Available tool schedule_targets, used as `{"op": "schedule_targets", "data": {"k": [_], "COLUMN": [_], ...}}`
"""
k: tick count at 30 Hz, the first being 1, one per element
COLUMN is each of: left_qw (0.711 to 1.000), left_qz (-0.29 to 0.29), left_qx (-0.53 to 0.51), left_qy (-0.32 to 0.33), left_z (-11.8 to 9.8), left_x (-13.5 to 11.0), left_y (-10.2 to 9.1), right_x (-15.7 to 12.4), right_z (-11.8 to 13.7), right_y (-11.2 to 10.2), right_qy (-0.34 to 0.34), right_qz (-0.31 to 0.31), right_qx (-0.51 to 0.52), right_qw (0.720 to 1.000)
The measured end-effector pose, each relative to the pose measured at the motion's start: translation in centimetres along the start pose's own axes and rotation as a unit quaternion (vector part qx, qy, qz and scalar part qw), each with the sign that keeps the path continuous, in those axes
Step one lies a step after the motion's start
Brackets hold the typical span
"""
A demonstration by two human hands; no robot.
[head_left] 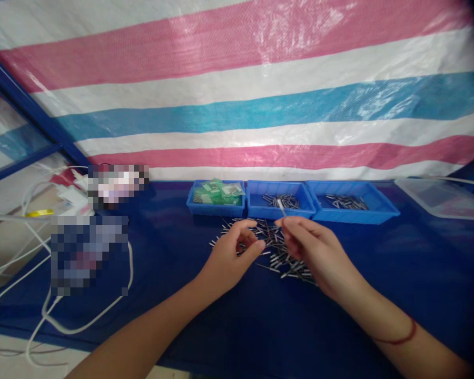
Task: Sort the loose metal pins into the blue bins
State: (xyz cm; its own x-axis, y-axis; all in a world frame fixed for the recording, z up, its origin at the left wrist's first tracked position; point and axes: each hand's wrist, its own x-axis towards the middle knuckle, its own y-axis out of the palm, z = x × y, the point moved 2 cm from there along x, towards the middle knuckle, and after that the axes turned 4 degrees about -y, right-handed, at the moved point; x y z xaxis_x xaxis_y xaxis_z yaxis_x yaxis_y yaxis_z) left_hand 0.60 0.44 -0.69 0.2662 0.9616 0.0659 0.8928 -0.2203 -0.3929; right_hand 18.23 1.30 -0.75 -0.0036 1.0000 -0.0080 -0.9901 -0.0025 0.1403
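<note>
Pinched between the thumb and fingers of my right hand (312, 245) is a thin metal pin (281, 207), which points up toward the middle blue bin (256, 202). My left hand (235, 250) is at the left side of a loose pile of similar metal pins (274, 242), its fingers curved and thumb apart, with nothing visible in its grasp. Part of the pile is hidden behind both hands. Several more pins (286, 201) lie inside the middle bin. The right blue bin (373, 210) also contains pins (345, 202).
At the left of the row, a blue bin (217, 210) holds green-and-clear packets (219, 192). A clear plastic lid or tray (438, 200) lies far right. White cables (130, 268) and blurred items occupy the left of the blue table (240, 326). Striped sheeting (237, 116) hangs behind.
</note>
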Motion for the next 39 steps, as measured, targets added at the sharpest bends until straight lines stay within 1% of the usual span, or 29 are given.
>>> {"op": "schedule_targets", "data": {"k": [1,2,3,5,6,8,10,13,18,23,26,29,31,32,34,36,37,39], "left_qw": [0.998,0.992,0.982,0.958,0.947,0.932,0.922,0.913,0.904,0.9,0.897,0.898,0.904,0.908,0.921,0.94,0.95,0.966], "left_qz": [0.002,0.009,0.022,0.051,0.062,0.071,0.073,0.072,0.067,0.047,0.04,0.033,0.028,0.026,0.022,0.013,0.006,-0.008], "left_qx": [0.059,0.117,0.171,0.257,0.287,0.329,0.352,0.372,0.387,0.402,0.411,0.411,0.4,0.392,0.365,0.319,0.291,0.238], "left_qy": [0.022,0.049,0.077,0.119,0.129,0.136,0.142,0.152,0.167,0.16,0.154,0.152,0.147,0.142,0.131,0.118,0.111,0.097], "left_z": [0.0,0.0,0.1,0.3,0.4,0.7,0.8,0.9,1.0,1.3,1.3,1.2,1.1,1.1,1.1,1.1,1.1,1.1], "left_x": [-0.1,-0.1,-0.2,-0.4,-0.5,-0.6,-0.6,-0.6,-0.7,-0.5,-0.4,-0.4,-0.4,-0.4,-0.3,-0.1,0.0,0.2], "left_y": [0.0,0.0,0.1,0.5,0.7,0.9,1.0,1.1,1.3,1.1,0.9,0.8,0.8,0.7,0.7,0.5,0.4,0.3], "right_x": [0.5,1.1,1.8,2.9,3.4,3.9,3.9,3.4,2.5,2.1,1.9,1.5,1.0,0.8,0.3,-0.1,-0.2,-0.4], "right_z": [0.1,0.2,0.4,0.8,1.1,1.5,1.9,2.1,1.7,1.2,0.9,0.8,0.8,0.8,0.7,0.4,0.2,-0.1], "right_y": [-0.9,-1.9,-3.1,-5.4,-6.5,-7.9,-8.3,-7.1,-4.5,-3.7,-3.3,-2.3,-1.5,-1.0,-0.3,0.3,0.4,0.6], "right_qy": [0.021,0.028,0.036,0.037,0.033,0.035,0.043,0.071,0.125,0.139,0.133,0.103,0.071,0.047,-0.015,-0.069,-0.086,-0.104], "right_qz": [-0.05,-0.087,-0.116,-0.155,-0.167,-0.155,-0.152,-0.147,-0.09,-0.056,-0.039,-0.005,0.039,0.071,0.134,0.177,0.187,0.191], "right_qx": [0.073,0.132,0.174,0.217,0.22,0.216,0.222,0.229,0.23,0.214,0.182,0.097,-0.008,-0.067,-0.176,-0.253,-0.278,-0.307], "right_qw": [0.996,0.987,0.977,0.963,0.961,0.963,0.962,0.96,0.961,0.965,0.974,0.99,0.997,0.994,0.975,0.949,0.938,0.927]}}
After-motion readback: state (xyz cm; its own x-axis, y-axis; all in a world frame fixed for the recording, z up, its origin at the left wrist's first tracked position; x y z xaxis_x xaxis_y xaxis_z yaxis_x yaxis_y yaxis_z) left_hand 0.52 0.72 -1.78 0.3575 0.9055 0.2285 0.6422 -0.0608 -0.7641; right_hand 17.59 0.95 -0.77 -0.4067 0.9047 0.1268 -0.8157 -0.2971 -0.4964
